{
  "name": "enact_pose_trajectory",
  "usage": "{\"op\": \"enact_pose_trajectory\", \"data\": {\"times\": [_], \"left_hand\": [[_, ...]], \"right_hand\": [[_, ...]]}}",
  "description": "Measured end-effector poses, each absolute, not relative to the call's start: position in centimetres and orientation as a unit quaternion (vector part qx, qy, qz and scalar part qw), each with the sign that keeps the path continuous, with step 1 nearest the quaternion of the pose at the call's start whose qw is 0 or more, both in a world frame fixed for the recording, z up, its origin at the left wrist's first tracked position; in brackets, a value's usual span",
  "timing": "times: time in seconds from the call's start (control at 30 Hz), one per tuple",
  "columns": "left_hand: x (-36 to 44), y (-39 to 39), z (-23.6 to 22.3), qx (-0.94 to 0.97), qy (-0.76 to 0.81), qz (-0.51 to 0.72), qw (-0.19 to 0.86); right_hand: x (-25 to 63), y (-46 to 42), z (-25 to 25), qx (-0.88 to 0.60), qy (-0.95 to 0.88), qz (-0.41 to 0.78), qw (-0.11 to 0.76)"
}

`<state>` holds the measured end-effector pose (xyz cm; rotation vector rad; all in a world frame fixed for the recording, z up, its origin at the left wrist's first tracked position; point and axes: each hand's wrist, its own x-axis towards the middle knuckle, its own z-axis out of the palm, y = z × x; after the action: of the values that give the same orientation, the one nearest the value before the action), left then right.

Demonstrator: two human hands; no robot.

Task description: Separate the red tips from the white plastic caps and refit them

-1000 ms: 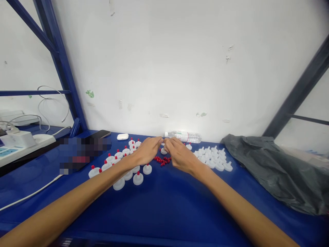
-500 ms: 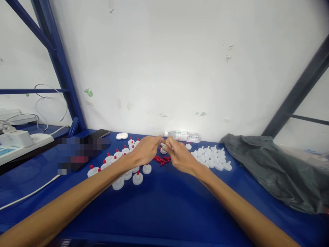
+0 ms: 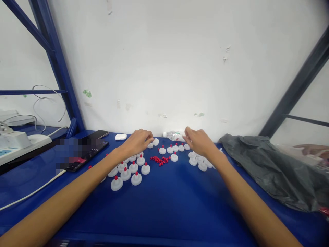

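Observation:
My left hand (image 3: 137,142) is closed at the left of centre, thumb and fingers pinched on the edge of a white nozzle cap (image 3: 155,141), which is tilted. My right hand (image 3: 199,141) hovers in front of the bottle, fingers curled with a small gap between thumb and forefinger and nothing visible in it. Below it lie several white nozzle caps without red tips (image 3: 202,166). Small red tips (image 3: 160,160) lie loose between the hands. White caps with red tips (image 3: 136,178) stand around my left forearm and in a row (image 3: 170,149) behind the red tips.
A clear bottle (image 3: 174,135) lies against the wall, with a white case (image 3: 120,137) to its left. Phones (image 3: 87,156), a white cable and a power strip (image 3: 10,151) are at the left. A dark grey bag (image 3: 269,171) covers the right side; another person's hand (image 3: 313,150) shows beyond it.
My hands were together over the red tips; they have moved apart, the left one leftward and the right one rightward. Another person's hand has come into view at the far right.

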<state>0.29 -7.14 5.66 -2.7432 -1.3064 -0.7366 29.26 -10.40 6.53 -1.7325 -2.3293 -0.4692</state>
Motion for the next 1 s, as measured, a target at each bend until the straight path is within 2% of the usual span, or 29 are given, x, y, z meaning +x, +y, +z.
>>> {"op": "enact_pose_trajectory", "data": {"times": [0.13,0.3,0.47,0.67,1.0], "left_hand": [[-0.3,-6.6,5.1,-0.891,-0.402,-0.209,-0.001],[-0.5,-6.5,4.5,-0.902,-0.395,-0.172,-0.013],[-0.5,-6.8,4.6,-0.901,-0.411,-0.137,-0.020],[0.0,-8.0,5.6,-0.905,-0.405,-0.124,-0.026],[0.0,-7.6,4.6,-0.906,-0.410,-0.073,-0.071]], "right_hand": [[32.1,-9.7,6.5,-0.628,-0.767,-0.123,0.046],[32.7,-9.5,5.9,-0.639,-0.769,-0.020,-0.014],[32.2,-9.3,5.1,-0.642,-0.765,0.017,-0.037],[32.0,-9.5,5.1,-0.630,-0.776,0.015,-0.025],[30.1,-10.0,5.7,-0.565,-0.818,-0.083,0.072]]}}
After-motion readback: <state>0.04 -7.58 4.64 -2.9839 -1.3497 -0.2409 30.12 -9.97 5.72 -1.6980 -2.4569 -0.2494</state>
